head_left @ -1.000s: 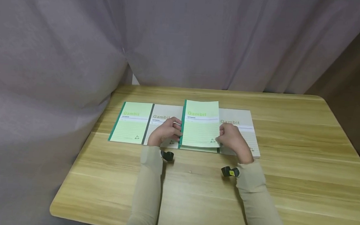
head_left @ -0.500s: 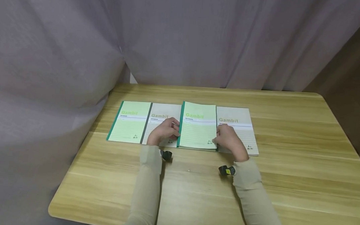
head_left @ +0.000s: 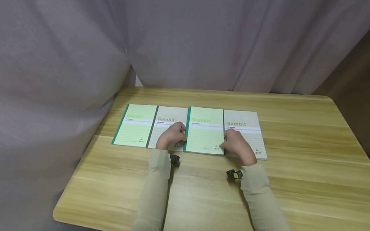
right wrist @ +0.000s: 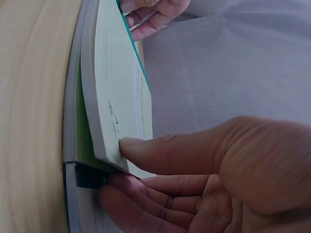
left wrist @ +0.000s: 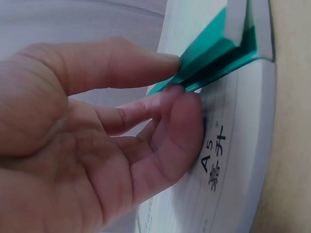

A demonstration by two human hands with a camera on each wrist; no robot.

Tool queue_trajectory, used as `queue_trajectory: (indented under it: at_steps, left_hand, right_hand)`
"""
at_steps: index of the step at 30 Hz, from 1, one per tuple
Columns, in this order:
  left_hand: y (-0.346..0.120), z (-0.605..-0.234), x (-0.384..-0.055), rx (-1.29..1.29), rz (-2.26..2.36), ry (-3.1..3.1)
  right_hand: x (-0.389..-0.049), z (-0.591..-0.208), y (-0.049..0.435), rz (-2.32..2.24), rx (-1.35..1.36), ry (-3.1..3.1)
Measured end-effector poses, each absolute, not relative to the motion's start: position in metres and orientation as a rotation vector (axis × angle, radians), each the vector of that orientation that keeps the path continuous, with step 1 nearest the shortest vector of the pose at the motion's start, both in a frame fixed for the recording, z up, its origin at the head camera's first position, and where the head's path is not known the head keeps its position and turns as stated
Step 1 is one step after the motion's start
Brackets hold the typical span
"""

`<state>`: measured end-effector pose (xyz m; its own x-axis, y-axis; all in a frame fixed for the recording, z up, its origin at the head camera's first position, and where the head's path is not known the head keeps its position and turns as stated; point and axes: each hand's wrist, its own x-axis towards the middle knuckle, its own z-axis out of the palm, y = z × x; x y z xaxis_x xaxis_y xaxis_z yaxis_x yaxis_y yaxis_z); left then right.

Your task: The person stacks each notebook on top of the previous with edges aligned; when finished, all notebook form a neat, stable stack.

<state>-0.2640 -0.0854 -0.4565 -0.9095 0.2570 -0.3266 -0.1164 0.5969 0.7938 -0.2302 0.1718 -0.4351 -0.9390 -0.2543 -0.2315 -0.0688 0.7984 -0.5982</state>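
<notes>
- The upper green notebook lies at the centre of the head frame, over another green notebook beneath, with a gap between their edges in the right wrist view; all rest on the worktop
- It should handle as light and thin, a soft paper block that bends readily, with a smooth cover that may slide on the one below; corners look easiest to crease
- Best taken by the stiffer teal spine and the opposite lower corner, so it stays flat between the two holds
- The left hand pinches that spine, thumb above and fingertips beneath; the right hand grips the lower right corner, thumb on the cover and fingers under
- Both forearms rise from the bottom of the head frame, with the hands turned inward toward each other
</notes>
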Motion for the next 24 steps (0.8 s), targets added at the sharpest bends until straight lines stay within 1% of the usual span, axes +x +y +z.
queue_trajectory:
  at_steps: [11, 24]
  left_hand:
    - [-0.0815, -0.4517, -0.2614, 0.103, 1.165, 2.464]
    - [-0.0780, -0.4530, -0.2629, 0.070, 1.115, 2.511]
  right_hand:
    - [-0.2307, -0.4387, 0.1738, -0.828, -0.279, 2.686]
    - [-0.2315, -0.4390, 0.1709, -0.809, -0.249, 2.708]
